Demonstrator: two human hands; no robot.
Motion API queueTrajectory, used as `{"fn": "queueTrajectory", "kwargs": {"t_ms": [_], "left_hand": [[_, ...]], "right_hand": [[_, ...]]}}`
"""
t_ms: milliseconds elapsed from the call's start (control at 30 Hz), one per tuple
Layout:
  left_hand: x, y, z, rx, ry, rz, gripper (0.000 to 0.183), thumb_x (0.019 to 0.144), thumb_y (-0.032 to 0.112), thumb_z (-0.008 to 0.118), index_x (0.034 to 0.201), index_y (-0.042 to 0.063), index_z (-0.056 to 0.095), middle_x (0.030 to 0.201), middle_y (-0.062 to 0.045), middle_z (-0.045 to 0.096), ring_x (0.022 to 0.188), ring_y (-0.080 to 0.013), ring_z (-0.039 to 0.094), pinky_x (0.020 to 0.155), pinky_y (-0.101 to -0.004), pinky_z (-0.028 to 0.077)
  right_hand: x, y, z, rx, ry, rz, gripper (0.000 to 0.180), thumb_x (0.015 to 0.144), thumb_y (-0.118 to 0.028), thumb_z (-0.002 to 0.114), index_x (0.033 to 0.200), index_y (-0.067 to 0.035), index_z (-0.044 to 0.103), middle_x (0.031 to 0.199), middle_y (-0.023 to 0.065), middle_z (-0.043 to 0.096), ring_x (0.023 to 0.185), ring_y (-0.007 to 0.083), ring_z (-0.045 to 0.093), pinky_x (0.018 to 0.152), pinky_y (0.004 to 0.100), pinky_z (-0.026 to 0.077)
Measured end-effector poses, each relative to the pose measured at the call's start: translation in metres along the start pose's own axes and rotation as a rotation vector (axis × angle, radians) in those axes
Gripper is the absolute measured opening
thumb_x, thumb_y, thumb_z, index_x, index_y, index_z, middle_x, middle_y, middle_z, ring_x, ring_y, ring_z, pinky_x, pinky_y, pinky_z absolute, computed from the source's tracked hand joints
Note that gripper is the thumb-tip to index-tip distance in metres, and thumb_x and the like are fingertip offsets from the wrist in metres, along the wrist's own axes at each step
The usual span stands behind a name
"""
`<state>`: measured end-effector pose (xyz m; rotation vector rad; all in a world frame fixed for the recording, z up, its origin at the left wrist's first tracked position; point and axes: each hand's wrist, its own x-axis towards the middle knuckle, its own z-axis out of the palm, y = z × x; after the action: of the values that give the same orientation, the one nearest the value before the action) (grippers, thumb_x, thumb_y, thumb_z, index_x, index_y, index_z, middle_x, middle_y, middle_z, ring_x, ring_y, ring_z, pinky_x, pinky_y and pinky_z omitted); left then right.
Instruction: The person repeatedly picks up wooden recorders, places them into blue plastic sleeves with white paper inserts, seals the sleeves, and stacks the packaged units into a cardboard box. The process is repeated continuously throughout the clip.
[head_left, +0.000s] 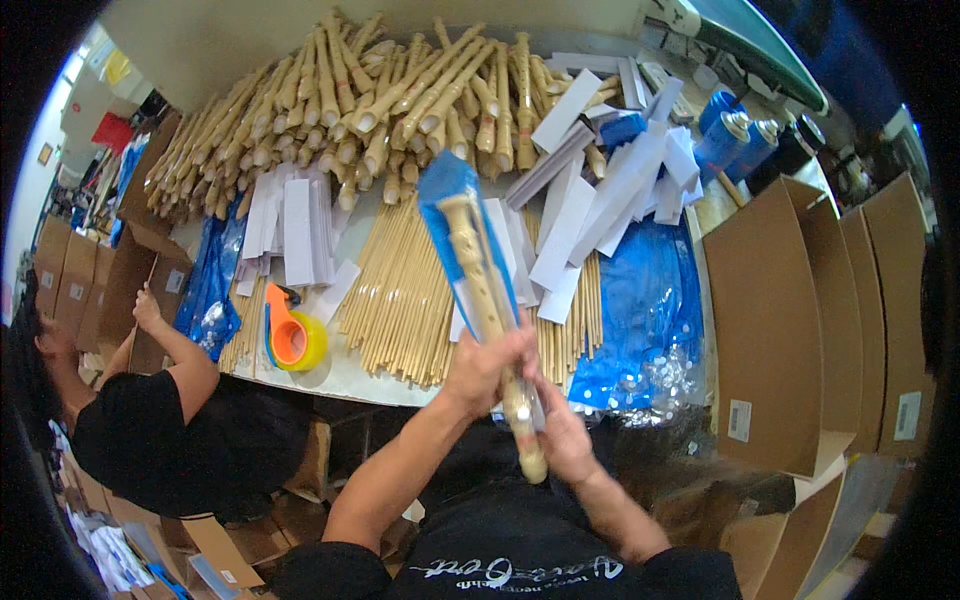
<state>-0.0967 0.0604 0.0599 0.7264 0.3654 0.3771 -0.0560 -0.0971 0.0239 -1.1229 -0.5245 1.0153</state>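
In front of my body, a cream recorder (480, 289) slants with its upper part inside a blue and clear plastic sleeve (448, 180). My left hand (491, 367) grips it around the middle. My right hand (562, 431) is against the lower part from the right, fingers partly hidden behind it. Beyond lies a large pile of cream recorders (330, 97). Thin wooden rods (405, 300) are spread on the table behind the held recorder. Folded white paper slips (559, 247) lie right of it, and another stack of paper slips (300, 229) lies to the left.
An orange tape dispenser with yellow tape (300, 341) sits near the table's front edge (337, 390). Blue plastic sleeves (649, 307) lie at the right, near spray cans (724, 142). Open cardboard boxes (765, 322) stand right. Another person (165, 420) works at the left by a cardboard box.
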Motion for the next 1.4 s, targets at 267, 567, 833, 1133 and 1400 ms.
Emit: {"fn": "queueTrajectory", "kwargs": {"t_ms": [267, 567, 833, 1133, 1400], "left_hand": [[-0.049, -0.059, 0.012, 0.163, -0.211, -0.457, 0.021, 0.084, 0.014, 0.070, 0.093, 0.004, 0.054, 0.069, -0.004, 0.057, 0.057, -0.0137, 0.060, 0.053, -0.0280, 0.050], [-0.119, -0.084, -0.022, 0.245, -0.418, -0.618, 0.026, 0.079, 0.010, 0.075, 0.093, 0.006, 0.053, 0.078, -0.001, 0.057, 0.069, -0.0112, 0.061, 0.063, -0.0274, 0.051], [-0.067, -0.053, -0.011, 0.020, -0.318, -0.500, 0.065, 0.075, 0.030, 0.079, 0.121, 0.000, 0.045, 0.098, -0.016, 0.063, 0.087, -0.0275, 0.067, 0.078, -0.0409, 0.055], [0.023, 0.004, 0.024, -0.090, 0.018, -0.026, 0.033, 0.091, 0.027, 0.059, 0.115, 0.007, 0.048, 0.080, -0.006, 0.057, 0.070, -0.0193, 0.060, 0.063, -0.0341, 0.052], [0.015, -0.010, 0.026, -0.175, -0.067, -0.038, 0.032, 0.088, 0.015, 0.059, 0.117, 0.008, 0.047, 0.080, -0.005, 0.054, 0.069, -0.0184, 0.058, 0.063, -0.0354, 0.050]], "right_hand": [[0.130, -0.091, -0.056, 0.285, -0.050, 0.045, 0.040, 0.091, -0.024, 0.060, 0.117, 0.005, 0.051, 0.108, 0.0236, 0.065, 0.093, 0.0318, 0.068, 0.081, 0.0433, 0.057], [0.144, -0.143, -0.052, 0.216, -0.160, -0.177, 0.049, 0.089, -0.016, 0.061, 0.132, 0.003, 0.046, 0.116, 0.0244, 0.062, 0.102, 0.0283, 0.066, 0.086, 0.0392, 0.057], [0.122, -0.107, -0.042, 0.233, -0.114, -0.262, 0.042, 0.098, -0.025, 0.049, 0.132, -0.001, 0.046, 0.116, 0.0181, 0.062, 0.103, 0.0219, 0.063, 0.087, 0.0333, 0.054], [-0.054, 0.000, -0.068, 0.170, -0.310, 0.234, 0.050, 0.096, -0.025, 0.055, 0.134, 0.005, 0.047, 0.112, 0.0102, 0.065, 0.104, 0.0162, 0.060, 0.091, 0.0318, 0.048], [-0.069, 0.021, -0.038, 0.270, 0.237, 0.076, 0.028, 0.095, -0.019, 0.058, 0.109, 0.005, 0.054, 0.089, 0.0176, 0.067, 0.070, 0.0218, 0.068, 0.061, 0.0334, 0.058]]}}
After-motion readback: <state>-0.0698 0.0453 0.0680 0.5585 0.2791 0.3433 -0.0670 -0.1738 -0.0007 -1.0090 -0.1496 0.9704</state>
